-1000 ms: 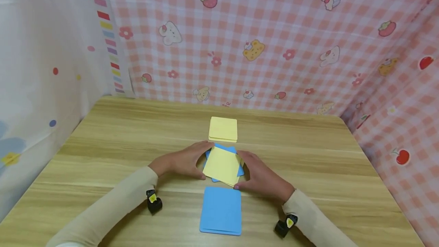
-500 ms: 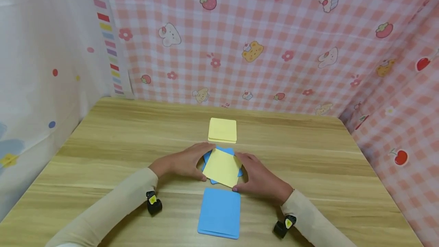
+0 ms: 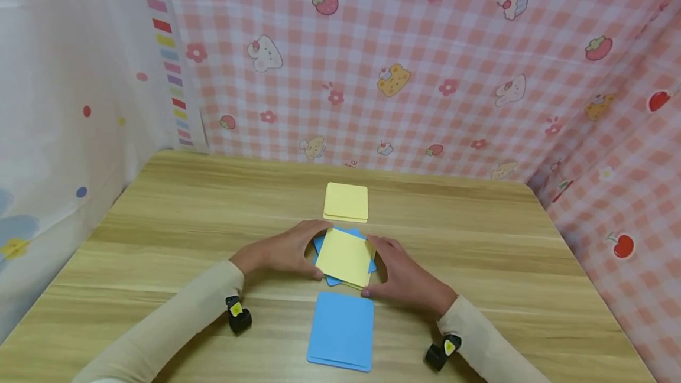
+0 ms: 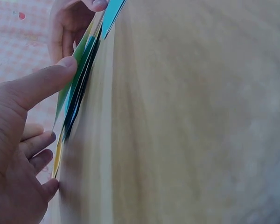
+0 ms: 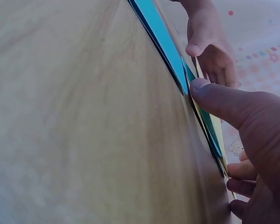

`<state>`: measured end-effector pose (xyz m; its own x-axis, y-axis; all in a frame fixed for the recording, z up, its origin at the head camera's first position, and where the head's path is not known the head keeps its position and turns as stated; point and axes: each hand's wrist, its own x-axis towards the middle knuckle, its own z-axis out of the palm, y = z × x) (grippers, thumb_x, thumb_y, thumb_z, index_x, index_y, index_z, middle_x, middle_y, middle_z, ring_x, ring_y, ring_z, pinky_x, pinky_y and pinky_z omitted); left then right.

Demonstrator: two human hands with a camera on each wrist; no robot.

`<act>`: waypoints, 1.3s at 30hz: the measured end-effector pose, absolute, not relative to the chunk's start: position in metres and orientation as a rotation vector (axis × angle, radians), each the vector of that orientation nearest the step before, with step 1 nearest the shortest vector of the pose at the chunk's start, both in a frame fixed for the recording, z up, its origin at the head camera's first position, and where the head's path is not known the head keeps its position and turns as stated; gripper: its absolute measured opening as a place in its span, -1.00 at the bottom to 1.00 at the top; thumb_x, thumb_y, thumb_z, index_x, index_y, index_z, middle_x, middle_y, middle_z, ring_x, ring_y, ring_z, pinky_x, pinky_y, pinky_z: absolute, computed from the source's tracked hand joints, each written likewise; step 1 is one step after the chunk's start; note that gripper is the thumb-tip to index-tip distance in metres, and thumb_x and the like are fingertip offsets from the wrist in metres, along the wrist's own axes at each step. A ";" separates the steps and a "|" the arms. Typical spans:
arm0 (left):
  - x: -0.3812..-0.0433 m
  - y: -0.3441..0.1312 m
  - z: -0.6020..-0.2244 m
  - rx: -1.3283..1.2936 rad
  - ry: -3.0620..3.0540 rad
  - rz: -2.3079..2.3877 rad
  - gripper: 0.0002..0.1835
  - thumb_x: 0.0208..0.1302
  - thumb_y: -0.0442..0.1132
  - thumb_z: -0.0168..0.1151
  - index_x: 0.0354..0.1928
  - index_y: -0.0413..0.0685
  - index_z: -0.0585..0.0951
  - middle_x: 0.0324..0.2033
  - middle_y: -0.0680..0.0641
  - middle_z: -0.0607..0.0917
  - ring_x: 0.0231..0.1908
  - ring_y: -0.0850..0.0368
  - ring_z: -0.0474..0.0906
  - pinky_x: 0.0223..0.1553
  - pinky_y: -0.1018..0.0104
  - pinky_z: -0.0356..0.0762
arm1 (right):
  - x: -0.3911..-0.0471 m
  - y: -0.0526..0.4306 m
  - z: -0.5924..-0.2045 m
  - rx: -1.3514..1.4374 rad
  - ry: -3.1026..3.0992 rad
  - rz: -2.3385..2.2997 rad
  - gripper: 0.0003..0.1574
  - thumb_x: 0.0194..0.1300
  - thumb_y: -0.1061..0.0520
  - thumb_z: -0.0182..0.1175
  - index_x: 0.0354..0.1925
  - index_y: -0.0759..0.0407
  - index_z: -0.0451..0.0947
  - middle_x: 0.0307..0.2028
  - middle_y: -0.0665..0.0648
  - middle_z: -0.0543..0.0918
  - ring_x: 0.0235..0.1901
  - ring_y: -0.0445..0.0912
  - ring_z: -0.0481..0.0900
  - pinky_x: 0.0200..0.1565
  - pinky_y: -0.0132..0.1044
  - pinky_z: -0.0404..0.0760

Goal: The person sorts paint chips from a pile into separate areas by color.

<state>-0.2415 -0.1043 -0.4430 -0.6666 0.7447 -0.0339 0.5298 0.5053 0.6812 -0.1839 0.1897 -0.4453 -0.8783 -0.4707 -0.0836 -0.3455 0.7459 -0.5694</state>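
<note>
Square yellow and blue cards with rounded corners lie in a skewed, layered pile between my hands in the head view. A yellow card (image 3: 344,256) is uppermost, with blue card (image 3: 333,281) corners jutting out beneath. My left hand (image 3: 289,250) spans the pile's left side, thumb and fingers at the yellow card's left corners. Opposite it, my right hand (image 3: 407,270) holds the right corners the same way. In the left wrist view, the thumb (image 4: 60,70) touches the upper yellow card; gaps show between layers. The right thumb (image 5: 205,88) meets a layer edge in the right wrist view.
A yellow card stack (image 3: 346,201) lies beyond the pile on the wooden table (image 3: 213,205). A blue card stack (image 3: 341,330) lies nearer the body. Patterned cloth (image 3: 452,46) hangs behind and at the sides.
Both hands stay at the pile's sides. The top yellow card and the blue corners under it have shifted and turned slightly. The outer stacks lie as before.
</note>
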 end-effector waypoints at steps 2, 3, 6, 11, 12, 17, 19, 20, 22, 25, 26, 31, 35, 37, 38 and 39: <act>-0.241 -0.105 -0.443 1.052 2.429 0.947 0.07 0.07 0.06 0.54 0.52 -0.13 0.18 0.46 -0.12 0.25 0.46 -0.07 0.10 0.47 -0.07 0.11 | -0.184 0.189 -0.444 -0.628 2.725 -0.833 0.39 0.03 -0.27 0.55 0.59 0.08 0.03 0.46 0.10 0.25 0.44 0.04 0.16 0.40 0.05 0.31; -0.241 -0.104 -0.442 1.053 2.429 0.954 0.07 0.07 0.07 0.54 0.52 -0.14 0.18 0.46 -0.13 0.25 0.45 -0.08 0.11 0.47 -0.08 0.11 | -0.184 0.189 -0.444 -0.622 2.727 -0.843 0.38 0.03 -0.26 0.56 0.59 0.08 0.04 0.46 0.11 0.26 0.44 0.04 0.17 0.40 0.04 0.31; -0.240 -0.104 -0.440 1.056 2.429 0.976 0.06 0.06 0.05 0.55 0.51 -0.14 0.19 0.45 -0.14 0.26 0.45 -0.09 0.12 0.46 -0.09 0.12 | -0.184 0.189 -0.442 -0.632 2.726 -0.887 0.35 0.03 -0.23 0.56 0.57 0.11 0.07 0.45 0.13 0.27 0.43 0.05 0.18 0.40 0.06 0.31; -0.236 -0.104 -0.435 1.043 2.455 0.988 0.08 0.07 0.05 0.57 0.52 -0.14 0.18 0.47 -0.17 0.24 0.45 -0.13 0.12 0.43 -0.13 0.17 | -0.187 0.193 -0.439 -0.751 2.747 -0.945 0.30 0.05 -0.15 0.58 0.55 0.18 0.10 0.42 0.20 0.30 0.41 0.11 0.21 0.37 0.12 0.35; -0.236 -0.104 -0.434 1.029 2.461 0.986 0.09 0.07 0.05 0.57 0.53 -0.13 0.17 0.48 -0.18 0.23 0.46 -0.13 0.10 0.44 -0.13 0.17 | -0.187 0.194 -0.438 -0.769 2.749 -0.956 0.29 0.05 -0.12 0.58 0.54 0.18 0.10 0.42 0.21 0.30 0.41 0.12 0.21 0.36 0.14 0.35; -0.236 -0.105 -0.428 0.979 2.469 1.004 0.12 0.07 0.05 0.58 0.55 -0.15 0.14 0.50 -0.19 0.19 0.48 -0.13 0.09 0.45 -0.12 0.15 | -0.193 0.195 -0.431 -0.819 2.731 -1.005 0.26 0.07 -0.07 0.58 0.54 0.19 0.12 0.43 0.21 0.30 0.40 0.15 0.21 0.33 0.19 0.37; -0.238 -0.106 -0.425 0.965 2.470 1.024 0.11 0.08 0.03 0.59 0.55 -0.15 0.14 0.50 -0.19 0.20 0.48 -0.14 0.10 0.45 -0.14 0.15 | -0.197 0.195 -0.427 -0.839 2.721 -1.030 0.25 0.08 -0.04 0.58 0.53 0.20 0.12 0.44 0.21 0.30 0.40 0.16 0.21 0.33 0.21 0.37; -0.239 -0.106 -0.423 0.955 2.467 1.040 0.11 0.08 0.01 0.59 0.55 -0.15 0.14 0.50 -0.19 0.20 0.48 -0.14 0.10 0.45 -0.15 0.14 | -0.200 0.195 -0.426 -0.846 2.717 -1.046 0.24 0.07 -0.02 0.58 0.53 0.20 0.12 0.44 0.21 0.30 0.40 0.16 0.21 0.33 0.21 0.36; -0.241 -0.106 -0.420 0.935 2.468 1.067 0.10 0.09 -0.01 0.58 0.55 -0.13 0.13 0.50 -0.16 0.21 0.49 -0.12 0.09 0.45 -0.14 0.14 | -0.205 0.197 -0.423 -0.863 2.715 -1.076 0.25 0.07 0.00 0.59 0.53 0.23 0.12 0.44 0.23 0.30 0.41 0.17 0.22 0.33 0.23 0.35; -0.246 -0.104 -0.417 0.908 2.463 1.115 0.10 0.10 -0.04 0.58 0.56 -0.12 0.11 0.50 -0.15 0.19 0.50 -0.11 0.08 0.46 -0.14 0.12 | -0.214 0.199 -0.420 -0.880 2.712 -1.116 0.26 0.06 0.01 0.59 0.54 0.24 0.11 0.46 0.24 0.28 0.43 0.18 0.21 0.35 0.24 0.32; -0.249 -0.103 -0.417 0.911 2.464 1.125 0.10 0.11 -0.05 0.57 0.56 -0.13 0.10 0.50 -0.17 0.18 0.50 -0.13 0.07 0.46 -0.15 0.11 | -0.217 0.200 -0.419 -0.886 2.711 -1.124 0.26 0.06 0.00 0.59 0.54 0.24 0.11 0.47 0.24 0.27 0.44 0.19 0.20 0.36 0.25 0.30; -0.258 -0.102 -0.415 0.906 2.471 1.168 0.09 0.13 -0.06 0.56 0.56 -0.15 0.09 0.52 -0.21 0.15 0.52 -0.17 0.03 0.47 -0.19 0.08 | -0.234 0.203 -0.412 -0.902 2.678 -1.153 0.26 0.11 -0.02 0.56 0.56 0.22 0.07 0.50 0.24 0.24 0.49 0.19 0.14 0.39 0.27 0.22; -0.267 -0.101 -0.412 0.888 2.467 1.205 0.10 0.14 -0.05 0.55 0.57 -0.15 0.07 0.53 -0.20 0.13 0.53 -0.14 0.00 0.48 -0.17 0.06 | -0.247 0.204 -0.406 -0.901 2.643 -1.167 0.25 0.15 0.01 0.54 0.58 0.18 0.03 0.52 0.22 0.21 0.51 0.18 0.09 0.42 0.27 0.16; -0.271 -0.101 -0.410 0.891 2.468 1.218 0.11 0.13 -0.02 0.55 0.56 -0.15 0.07 0.53 -0.19 0.14 0.52 -0.13 0.02 0.48 -0.16 0.06 | -0.253 0.204 -0.404 -0.898 2.634 -1.164 0.25 0.15 0.01 0.53 0.58 0.18 0.02 0.53 0.21 0.19 0.52 0.17 0.07 0.42 0.27 0.15; -0.273 -0.101 -0.409 0.895 2.472 1.221 0.12 0.13 0.00 0.55 0.57 -0.16 0.07 0.53 -0.19 0.15 0.52 -0.13 0.02 0.48 -0.16 0.06 | -0.256 0.204 -0.403 -0.900 2.633 -1.159 0.26 0.16 0.01 0.53 0.58 0.18 0.01 0.53 0.20 0.18 0.52 0.17 0.06 0.42 0.27 0.14; -0.275 -0.101 -0.409 0.898 2.475 1.223 0.12 0.13 0.00 0.56 0.56 -0.16 0.06 0.52 -0.20 0.15 0.52 -0.14 0.02 0.48 -0.16 0.06 | -0.258 0.204 -0.403 -0.898 2.629 -1.161 0.26 0.15 0.01 0.53 0.58 0.19 0.01 0.53 0.20 0.18 0.52 0.17 0.05 0.43 0.27 0.13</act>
